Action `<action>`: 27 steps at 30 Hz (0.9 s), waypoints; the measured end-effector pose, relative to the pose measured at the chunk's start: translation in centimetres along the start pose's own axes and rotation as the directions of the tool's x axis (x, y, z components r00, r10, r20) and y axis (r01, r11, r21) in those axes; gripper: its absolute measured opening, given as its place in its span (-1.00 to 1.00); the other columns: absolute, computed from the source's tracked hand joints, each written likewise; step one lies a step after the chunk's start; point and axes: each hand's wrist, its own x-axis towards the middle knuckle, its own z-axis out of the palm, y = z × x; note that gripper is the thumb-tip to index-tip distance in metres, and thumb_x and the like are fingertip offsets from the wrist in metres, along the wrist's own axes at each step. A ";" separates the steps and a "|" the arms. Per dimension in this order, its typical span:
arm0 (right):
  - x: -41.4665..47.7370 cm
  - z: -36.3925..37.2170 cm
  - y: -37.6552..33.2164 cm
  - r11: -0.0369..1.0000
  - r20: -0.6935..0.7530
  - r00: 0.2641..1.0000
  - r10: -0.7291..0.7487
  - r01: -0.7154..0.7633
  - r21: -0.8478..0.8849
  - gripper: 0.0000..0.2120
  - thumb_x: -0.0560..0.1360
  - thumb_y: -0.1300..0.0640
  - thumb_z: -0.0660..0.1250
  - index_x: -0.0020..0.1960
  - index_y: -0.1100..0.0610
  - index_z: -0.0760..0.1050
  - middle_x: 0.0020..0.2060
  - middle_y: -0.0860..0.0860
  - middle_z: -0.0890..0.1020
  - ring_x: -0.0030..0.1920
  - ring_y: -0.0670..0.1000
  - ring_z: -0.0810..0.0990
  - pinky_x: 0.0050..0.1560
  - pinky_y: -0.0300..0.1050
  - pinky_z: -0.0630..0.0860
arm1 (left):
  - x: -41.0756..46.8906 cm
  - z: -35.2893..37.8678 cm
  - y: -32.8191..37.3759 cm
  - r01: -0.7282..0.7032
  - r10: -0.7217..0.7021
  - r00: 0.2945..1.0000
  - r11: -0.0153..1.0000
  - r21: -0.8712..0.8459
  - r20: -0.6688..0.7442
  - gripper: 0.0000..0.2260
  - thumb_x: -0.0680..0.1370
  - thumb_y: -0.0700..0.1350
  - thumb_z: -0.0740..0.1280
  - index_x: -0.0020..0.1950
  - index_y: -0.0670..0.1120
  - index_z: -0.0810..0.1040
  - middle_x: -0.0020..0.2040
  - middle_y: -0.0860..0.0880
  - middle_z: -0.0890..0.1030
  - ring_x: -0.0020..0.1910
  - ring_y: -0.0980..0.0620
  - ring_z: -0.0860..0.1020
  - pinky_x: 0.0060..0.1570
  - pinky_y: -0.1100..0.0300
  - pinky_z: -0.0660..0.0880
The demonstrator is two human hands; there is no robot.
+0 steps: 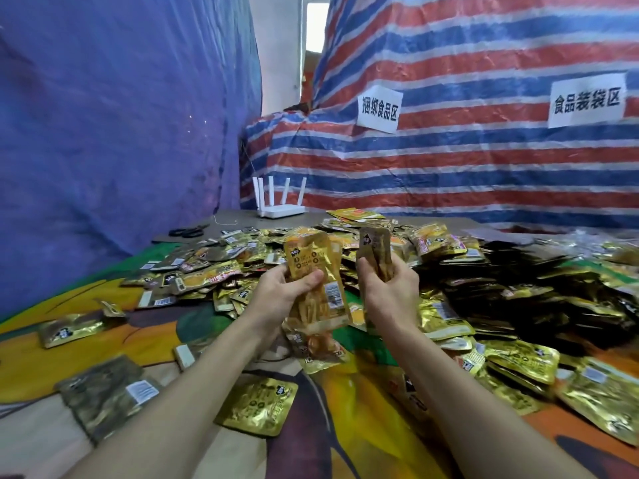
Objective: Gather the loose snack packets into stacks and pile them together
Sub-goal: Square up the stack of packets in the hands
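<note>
Left hand (283, 292): grips a stack (311, 261) of packets, near the heap (484, 278).
Right hand (390, 288): pinches a packet (373, 243).
Risk: the slick foil may let the stack slide apart.

The surface wears a bright orange, green and purple cloth (145, 340). A heap of gold snack packets (449, 267) fills the middle and right. Stray packets (257, 406) lie lower left. Far back, left of centre, sit a white router (280, 209) and black scissors (188, 231).

Snack packets (466, 281) lie heaped on the table's (138, 340) middle and right, a router (280, 209) behind them, scissors (188, 231) left of it. Before the heap, the left hand (283, 292) holds a stack (313, 264) and the right hand (390, 288) a packet (375, 248), side by side.
</note>
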 end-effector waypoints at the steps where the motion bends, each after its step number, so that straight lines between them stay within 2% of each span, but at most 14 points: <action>1: 0.0 -0.1 0.1 1.000 -0.017 1.000 0.013 -0.013 0.009 -0.91 0.58 0.05 0.42 -0.09 0.03 0.61 -0.19 0.01 0.70 -0.13 0.07 0.68 -0.13 0.00 0.64 | 0.0 0.0 0.0 -0.004 0.004 1.000 1.000 0.002 0.017 -0.64 0.40 -0.07 0.46 0.13 -0.20 0.56 -0.04 -0.10 0.72 -0.03 -0.08 0.69 -0.08 0.00 0.61; 3: -0.2 0.0 0.1 0.996 0.015 0.999 0.049 -0.051 0.079 -0.93 0.56 0.02 0.45 -0.07 0.00 0.63 -0.18 -0.03 0.73 -0.12 0.03 0.72 -0.16 -0.02 0.68 | -0.3 0.8 -0.4 0.007 -0.008 0.998 1.000 0.022 0.066 -0.66 0.40 -0.06 0.45 0.13 -0.14 0.57 0.05 -0.10 0.70 0.07 -0.10 0.67 0.02 -0.09 0.60; 5: -0.7 0.5 -0.2 0.982 0.112 0.991 0.070 -0.089 0.168 -0.93 0.58 0.02 0.42 -0.01 0.00 0.65 -0.15 -0.04 0.74 -0.09 0.01 0.73 -0.17 -0.09 0.69 | -0.5 1.8 -1.1 0.022 -0.023 0.997 1.000 0.011 0.080 -0.78 0.51 -0.11 0.41 0.15 -0.06 0.56 0.03 -0.03 0.72 0.03 -0.03 0.69 -0.08 -0.02 0.65; 7: -0.9 1.1 -0.3 0.958 0.165 0.980 0.115 -0.153 0.242 -0.84 0.65 0.02 0.29 0.09 0.03 0.62 -0.04 0.03 0.73 0.00 0.06 0.71 -0.03 0.04 0.69 | -0.6 2.5 -1.3 -0.031 0.031 0.999 1.000 0.002 0.042 -0.81 0.59 -0.17 0.36 0.19 -0.01 0.51 0.04 0.00 0.72 0.01 0.04 0.70 -0.17 0.09 0.65; 8: -1.0 1.4 -0.4 0.938 0.160 0.976 0.149 -0.191 0.288 -0.78 0.69 0.02 0.20 0.14 0.07 0.60 0.04 0.09 0.70 0.06 0.10 0.69 0.06 0.12 0.67 | -0.6 2.7 -1.3 -0.065 0.065 0.998 0.998 0.008 0.023 -0.77 0.60 -0.17 0.34 0.25 0.00 0.47 0.09 -0.02 0.70 0.03 0.03 0.69 -0.16 0.09 0.65; 10: -1.2 1.6 -0.9 0.895 0.134 0.971 0.198 -0.235 0.379 -0.61 0.71 -0.04 0.07 0.24 0.14 0.57 0.15 0.18 0.65 0.18 0.18 0.63 0.21 0.22 0.58 | -0.6 2.9 -1.3 -0.097 0.097 0.995 0.994 0.042 0.008 -0.58 0.62 -0.14 0.34 0.43 0.08 0.30 0.24 -0.02 0.60 0.15 -0.04 0.64 -0.06 -0.05 0.67; 12: -1.5 1.9 -0.9 0.887 0.131 0.981 0.142 -0.185 0.423 -0.46 0.67 -0.18 0.01 0.16 0.16 0.62 0.06 0.19 0.69 0.13 0.21 0.66 0.19 0.21 0.60 | -0.8 3.1 -1.7 -0.071 0.068 0.997 0.995 0.076 0.044 -0.47 0.63 -0.13 0.33 0.46 0.24 0.14 0.28 0.00 0.54 0.22 -0.02 0.59 0.03 -0.05 0.65; 13: -1.8 2.1 -0.9 0.902 0.133 0.986 0.105 -0.151 0.404 -0.42 0.62 -0.24 0.01 0.08 0.14 0.64 -0.01 0.18 0.71 0.07 0.20 0.68 0.13 0.19 0.62 | -0.9 3.3 -1.9 -0.046 0.038 0.995 0.995 0.089 0.087 -0.49 0.64 -0.17 0.32 0.44 0.21 0.17 0.23 -0.02 0.56 0.16 0.03 0.62 -0.01 0.05 0.65; 15: -2.3 2.3 -0.8 0.946 0.115 0.991 0.066 -0.099 0.310 -0.42 0.55 -0.28 0.02 -0.01 0.14 0.62 -0.08 0.19 0.70 -0.01 0.22 0.68 0.07 0.22 0.63 | -1.2 3.8 -2.3 -0.002 -0.021 0.986 0.990 0.139 0.165 -0.63 0.64 -0.28 0.26 0.31 0.10 0.27 0.07 -0.08 0.58 -0.12 0.20 0.67 -0.20 0.25 0.60; 17: -2.3 2.5 -0.3 0.970 0.088 0.993 0.082 -0.100 0.222 -0.47 0.57 -0.25 0.00 0.01 0.13 0.56 -0.05 0.20 0.66 0.01 0.23 0.64 0.13 0.28 0.58 | -1.2 3.9 -2.4 0.006 -0.038 0.988 0.979 0.206 0.150 -0.72 0.63 -0.32 0.23 0.24 -0.01 0.31 -0.02 -0.09 0.56 -0.30 0.26 0.63 -0.31 0.31 0.56; 20: -1.8 2.3 0.2 0.966 0.023 0.987 0.161 -0.163 0.201 -0.47 0.66 -0.24 0.00 0.02 0.12 0.57 -0.06 0.14 0.66 0.04 0.19 0.64 0.16 0.23 0.56 | -1.0 3.4 -2.5 -0.056 0.031 0.994 0.968 0.244 0.103 -0.73 0.59 -0.26 0.37 0.21 -0.11 0.38 -0.01 -0.11 0.64 -0.23 0.19 0.65 -0.25 0.24 0.58; 23: -1.8 2.1 0.1 0.948 0.046 0.976 0.215 -0.220 0.231 -0.33 0.64 -0.31 0.00 -0.13 0.16 0.68 -0.18 0.12 0.73 -0.08 0.17 0.70 0.05 0.11 0.63 | -1.3 3.1 -2.2 -0.122 0.093 0.987 0.962 0.246 0.128 -0.60 0.41 -0.12 0.57 0.16 -0.11 0.50 0.00 -0.12 0.68 -0.10 0.08 0.68 -0.21 0.20 0.60; 25: -1.6 1.9 0.2 0.927 0.131 0.967 0.217 -0.246 0.282 -0.34 0.64 -0.27 0.08 -0.24 0.19 0.68 -0.23 0.14 0.73 -0.13 0.16 0.72 0.00 0.08 0.65 | -1.4 3.0 -2.0 -0.160 0.114 0.976 0.951 0.265 0.183 -0.47 0.26 -0.06 0.59 0.17 -0.14 0.55 0.04 -0.16 0.69 0.01 -0.04 0.69 -0.07 0.06 0.64; 27: -1.3 1.7 0.2 0.898 0.275 0.936 0.219 -0.304 0.319 -0.41 0.61 -0.23 0.14 -0.24 0.22 0.64 -0.23 0.15 0.69 -0.16 0.15 0.69 -0.05 0.03 0.63 | -1.3 2.9 -2.0 -0.197 0.138 0.964 0.946 0.259 0.228 -0.48 0.25 -0.16 0.55 0.16 -0.22 0.53 0.05 -0.29 0.65 0.06 -0.23 0.65 0.08 -0.19 0.60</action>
